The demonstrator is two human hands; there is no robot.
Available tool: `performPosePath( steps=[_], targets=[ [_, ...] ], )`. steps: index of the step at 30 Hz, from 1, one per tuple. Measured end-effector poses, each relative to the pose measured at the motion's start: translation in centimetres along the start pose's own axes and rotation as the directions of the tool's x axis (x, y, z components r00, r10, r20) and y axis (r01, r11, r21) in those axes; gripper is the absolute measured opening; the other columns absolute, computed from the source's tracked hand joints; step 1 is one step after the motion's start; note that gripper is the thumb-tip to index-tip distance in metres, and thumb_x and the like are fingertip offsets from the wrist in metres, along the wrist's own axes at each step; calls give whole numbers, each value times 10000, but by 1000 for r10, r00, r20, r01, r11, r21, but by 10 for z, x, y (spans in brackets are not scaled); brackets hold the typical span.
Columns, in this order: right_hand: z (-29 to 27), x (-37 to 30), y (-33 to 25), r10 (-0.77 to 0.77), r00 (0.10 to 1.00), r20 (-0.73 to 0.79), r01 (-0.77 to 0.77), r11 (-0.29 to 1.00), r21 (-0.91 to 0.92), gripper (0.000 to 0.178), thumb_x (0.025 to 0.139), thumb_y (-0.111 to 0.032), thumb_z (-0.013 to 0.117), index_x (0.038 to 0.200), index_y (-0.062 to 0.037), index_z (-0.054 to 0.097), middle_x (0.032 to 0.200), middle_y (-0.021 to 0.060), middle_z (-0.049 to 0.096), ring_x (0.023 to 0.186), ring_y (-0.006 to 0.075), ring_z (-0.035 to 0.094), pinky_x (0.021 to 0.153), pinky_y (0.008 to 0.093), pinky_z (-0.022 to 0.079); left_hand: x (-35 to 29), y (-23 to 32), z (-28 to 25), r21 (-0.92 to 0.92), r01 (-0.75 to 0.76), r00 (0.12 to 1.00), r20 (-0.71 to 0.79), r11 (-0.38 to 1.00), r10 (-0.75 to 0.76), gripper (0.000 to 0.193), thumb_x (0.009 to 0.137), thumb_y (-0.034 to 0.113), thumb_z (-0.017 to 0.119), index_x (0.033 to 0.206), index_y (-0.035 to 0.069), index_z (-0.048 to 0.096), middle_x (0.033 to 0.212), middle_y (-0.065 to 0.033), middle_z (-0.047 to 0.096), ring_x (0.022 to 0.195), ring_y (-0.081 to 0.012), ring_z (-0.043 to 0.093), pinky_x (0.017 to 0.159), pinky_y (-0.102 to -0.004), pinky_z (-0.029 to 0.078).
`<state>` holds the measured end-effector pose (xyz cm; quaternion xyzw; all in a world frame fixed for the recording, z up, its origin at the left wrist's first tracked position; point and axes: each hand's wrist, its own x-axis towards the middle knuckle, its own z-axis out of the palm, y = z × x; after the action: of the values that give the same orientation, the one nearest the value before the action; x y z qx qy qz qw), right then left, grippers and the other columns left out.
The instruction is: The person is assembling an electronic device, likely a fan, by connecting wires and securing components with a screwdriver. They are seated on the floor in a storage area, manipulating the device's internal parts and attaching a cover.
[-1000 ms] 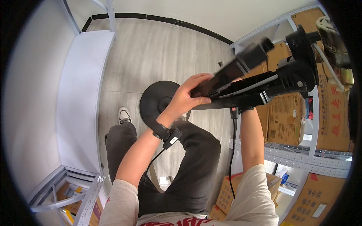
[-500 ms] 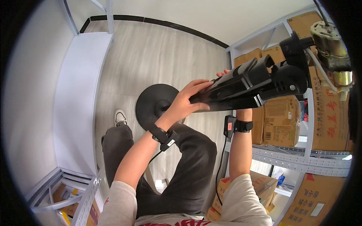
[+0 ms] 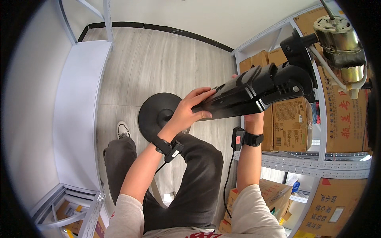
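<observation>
A long black plastic fan housing (image 3: 238, 95) slants up to the right in front of me. At its upper end a jointed neck carries a bare metal motor (image 3: 340, 43) with a white cable. My left hand (image 3: 192, 108) grips the lower left end, thumb along the near side and fingers over the top. From the far side and beneath, my right hand (image 3: 254, 117) supports the housing; most of its fingers are hidden behind it. Below my left hand a round black base (image 3: 152, 109) stands on the floor; whether a pole joins it to the housing is hidden.
A white shelf (image 3: 81, 103) runs along the left. On the right, metal racks (image 3: 301, 166) hold several cardboard boxes (image 3: 291, 125), close to the housing and motor. Wrist straps with small black devices (image 3: 173, 151) and cables are on both my arms. A shoe (image 3: 122, 129) is beside the base.
The housing, motor and both hands appear slightly further left and the housing's upper end is a little nearer. The whole scene has shifted slightly with my head. Both hands keep their hold.
</observation>
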<state>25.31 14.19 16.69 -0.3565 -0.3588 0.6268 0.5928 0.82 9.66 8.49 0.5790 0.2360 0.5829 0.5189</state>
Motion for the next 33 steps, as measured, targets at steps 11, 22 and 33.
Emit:
performPosePath(
  steps=[11,22,33],
  targets=[
    [40,-8,-23,-74,966,247,117,979,-165,630,1007,-491,446,1407,-4,464,1399,259,518,1260,341,543,1065,470,448,-1,0,3,-8,-25,999,26,1000,25,668,908,439,669,1431,58,504,1446,-137,461,1323,-277,477,1090,-389,393],
    [48,-3,-34,-84,912,402,265,867,-421,652,962,-485,558,1415,-25,466,1343,228,557,1232,275,547,1039,409,454,-4,3,9,-10,-43,999,-6,999,43,535,1003,401,554,1414,60,529,1427,-139,476,1306,-274,481,1090,-383,377],
    [50,2,-25,-174,921,348,338,800,-495,577,962,-415,595,1366,-13,505,1213,183,631,1126,237,590,991,371,462,-6,0,12,47,-79,996,-26,996,81,539,1002,375,559,1430,52,504,1425,-146,467,1274,-298,508,1071,-393,401]
  ],
)
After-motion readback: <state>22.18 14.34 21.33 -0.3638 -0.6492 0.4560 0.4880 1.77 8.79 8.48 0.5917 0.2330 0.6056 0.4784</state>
